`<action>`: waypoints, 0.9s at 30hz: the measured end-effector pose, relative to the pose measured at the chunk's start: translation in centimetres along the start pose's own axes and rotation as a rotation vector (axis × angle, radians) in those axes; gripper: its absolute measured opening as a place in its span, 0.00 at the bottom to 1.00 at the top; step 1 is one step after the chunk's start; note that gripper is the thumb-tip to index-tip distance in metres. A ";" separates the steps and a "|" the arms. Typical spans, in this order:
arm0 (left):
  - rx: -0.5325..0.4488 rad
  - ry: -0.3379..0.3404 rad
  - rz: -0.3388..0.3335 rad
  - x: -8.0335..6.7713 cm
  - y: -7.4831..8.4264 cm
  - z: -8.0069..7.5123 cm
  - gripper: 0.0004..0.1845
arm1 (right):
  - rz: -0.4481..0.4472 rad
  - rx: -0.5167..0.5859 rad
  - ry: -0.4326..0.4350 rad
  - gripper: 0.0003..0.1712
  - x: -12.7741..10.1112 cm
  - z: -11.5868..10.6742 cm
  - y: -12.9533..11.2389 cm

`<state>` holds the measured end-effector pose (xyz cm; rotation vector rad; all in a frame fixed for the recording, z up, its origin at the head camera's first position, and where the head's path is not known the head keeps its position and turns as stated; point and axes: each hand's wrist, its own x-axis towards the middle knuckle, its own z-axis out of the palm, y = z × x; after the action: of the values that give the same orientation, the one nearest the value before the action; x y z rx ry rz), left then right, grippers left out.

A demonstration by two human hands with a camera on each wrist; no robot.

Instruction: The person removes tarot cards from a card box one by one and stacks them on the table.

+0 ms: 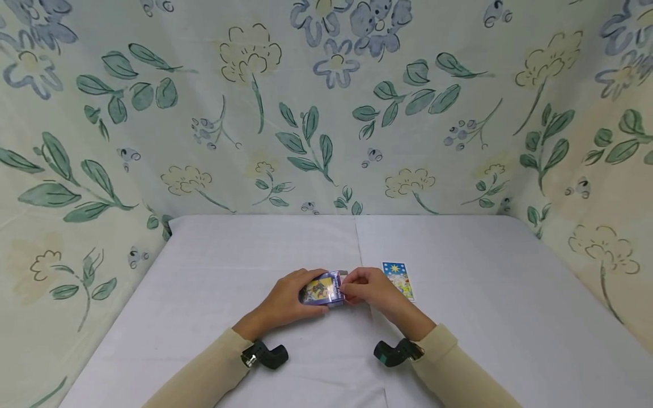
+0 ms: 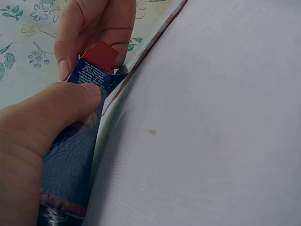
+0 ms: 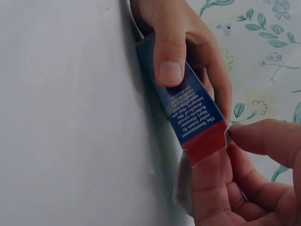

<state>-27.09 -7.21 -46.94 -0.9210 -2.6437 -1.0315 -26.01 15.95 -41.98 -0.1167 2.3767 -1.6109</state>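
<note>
A small blue card box (image 1: 320,289) with a picture on its face lies in my left hand (image 1: 288,297), which grips it with the thumb along one printed narrow side. At the box's right end a red flap (image 3: 207,143) sticks out, and another flap (image 3: 183,186) hangs open beside it. My right hand (image 1: 372,289) is at this end, with thumb and forefinger pinching the box's edge near the red flap. Whatever lies inside the box is hidden by the fingers. Just behind my right hand a colourful card (image 1: 398,277) lies on the table, partly covered by the hand.
A white cloth covers the table (image 1: 229,249), with a seam or fold line running through its middle. Flowered fabric (image 1: 326,153) hangs behind and at both sides. Each wrist carries a dark camera mount (image 1: 267,356).
</note>
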 end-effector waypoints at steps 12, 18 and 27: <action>-0.001 -0.006 -0.015 0.0 0.3 -0.2 0.41 | 0.031 0.071 -0.058 0.10 0.3 -0.3 0.3; -0.004 -0.006 -0.016 0.0 0.3 -0.2 0.41 | 0.034 0.106 -0.072 0.11 0.5 -0.4 0.6; 0.006 -0.011 -0.009 0.0 0.3 -0.2 0.41 | 0.053 0.078 -0.043 0.09 0.5 -0.2 0.5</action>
<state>-26.92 -7.15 -46.60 -0.9169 -2.6611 -1.0224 -26.51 16.25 -42.46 -0.0713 2.2621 -1.6574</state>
